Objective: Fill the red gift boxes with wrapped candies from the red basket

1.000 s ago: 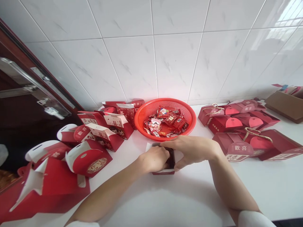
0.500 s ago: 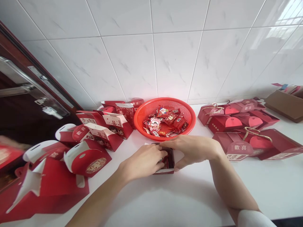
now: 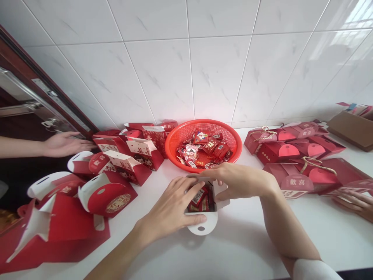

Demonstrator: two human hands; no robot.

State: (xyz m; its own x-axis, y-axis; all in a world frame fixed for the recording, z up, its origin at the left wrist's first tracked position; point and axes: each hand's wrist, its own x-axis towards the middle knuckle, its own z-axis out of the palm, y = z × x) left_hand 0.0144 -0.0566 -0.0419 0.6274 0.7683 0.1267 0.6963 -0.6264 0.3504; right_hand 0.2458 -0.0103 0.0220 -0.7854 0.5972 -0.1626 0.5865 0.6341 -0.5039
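the left hand (image 3: 170,208) spread wide against the light card box (image 3: 220,190), the right hand (image 3: 240,181) gripping narrowly at its stiff rim, seemingly the best hold.

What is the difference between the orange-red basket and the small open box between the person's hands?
The orange-red basket is round plastic mesh, while the small box is squarish paper with a white tab. The basket is much wider than the box. The left hand and right hand are on the box, not the basket. Both containers hold small wrapped packets, mostly red.
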